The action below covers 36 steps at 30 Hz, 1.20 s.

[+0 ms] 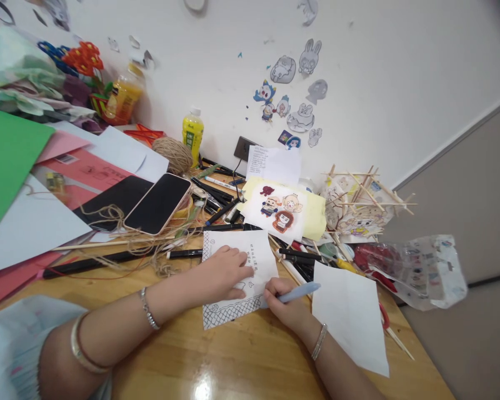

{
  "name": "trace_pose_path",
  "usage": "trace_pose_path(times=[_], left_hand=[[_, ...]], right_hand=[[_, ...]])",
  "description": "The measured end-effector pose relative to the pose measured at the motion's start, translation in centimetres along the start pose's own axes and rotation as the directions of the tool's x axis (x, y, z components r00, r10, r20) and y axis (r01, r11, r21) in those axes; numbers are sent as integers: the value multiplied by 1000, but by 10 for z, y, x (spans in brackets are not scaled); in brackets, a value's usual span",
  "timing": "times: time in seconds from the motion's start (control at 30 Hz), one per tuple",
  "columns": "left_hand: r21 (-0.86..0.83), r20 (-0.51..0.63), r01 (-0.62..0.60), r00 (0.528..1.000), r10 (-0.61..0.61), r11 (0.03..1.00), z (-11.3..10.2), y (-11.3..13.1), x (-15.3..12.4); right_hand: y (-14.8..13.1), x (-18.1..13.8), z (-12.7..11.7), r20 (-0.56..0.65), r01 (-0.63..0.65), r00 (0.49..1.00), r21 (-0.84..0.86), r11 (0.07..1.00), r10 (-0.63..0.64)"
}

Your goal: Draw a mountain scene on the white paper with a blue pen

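A small white card (250, 250) with a patterned border and handwritten lines lies on the wooden table (250, 355). My left hand (225, 272) rests flat on the card, fingers stretched out, pressing it down. My right hand (285, 305) is closed around a light blue pen (298, 291), whose tip touches the card's lower right part. Bracelets sit on both wrists.
A blank white sheet (350, 316) lies right of my right hand. Behind the card are black pens (216, 211), two phones (158, 203), a twine ball (173, 154), a sticker sheet (281, 210), a stick structure (362, 200), a plastic bag (416, 269) and coloured paper (8, 161).
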<state>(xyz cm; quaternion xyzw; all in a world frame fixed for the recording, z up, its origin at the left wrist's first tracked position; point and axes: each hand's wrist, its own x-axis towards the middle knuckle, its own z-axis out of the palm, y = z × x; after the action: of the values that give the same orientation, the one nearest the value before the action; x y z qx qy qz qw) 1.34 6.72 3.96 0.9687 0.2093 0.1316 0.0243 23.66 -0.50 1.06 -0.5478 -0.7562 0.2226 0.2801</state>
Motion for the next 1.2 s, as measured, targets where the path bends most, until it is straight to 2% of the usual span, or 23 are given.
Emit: trace_pose_path(times=[0.23,0.4,0.57,0.63,0.73,0.8,0.9,0.97,1.1,1.2], left_hand=[[1,-12,-7,1000,7,1000,0,0,0],[4,-15,-12,1000,12,1000,1,-1,0],[12,-1,-9,1000,9,1000,-2,-2,-1],[11,3,-6,1000,6,1000,-5,-4,-1],[4,5,-3,1000,3,1000,-10,-7,-4],[-1,3,-3,1000,3,1000,-13,-8,-5],[-6,-9,3,1000,-3,1000,-13,-6,-4],[-13,-21,5,1000,-6,1000,-10,-1,-2],[-38,-40,-13,999,11,999,0,8,2],[-49,-47,-22,999,20,999,5,9,1]], right_hand=[[3,0,0,-37,-77,996,2,997,77],[7,0,1,-15,-78,997,20,997,78],[4,1,-1,-140,-136,976,209,968,168],[-2,4,-5,-215,-93,964,288,953,159],[-12,8,-11,-285,56,958,297,953,33],[-15,8,-11,-265,110,964,270,957,-36],[-13,6,-5,-166,5,985,266,964,41],[-9,3,-1,-122,-49,990,193,980,74],[-6,2,2,-62,-76,995,-8,997,75],[-8,4,1,-36,-85,996,-57,995,83]])
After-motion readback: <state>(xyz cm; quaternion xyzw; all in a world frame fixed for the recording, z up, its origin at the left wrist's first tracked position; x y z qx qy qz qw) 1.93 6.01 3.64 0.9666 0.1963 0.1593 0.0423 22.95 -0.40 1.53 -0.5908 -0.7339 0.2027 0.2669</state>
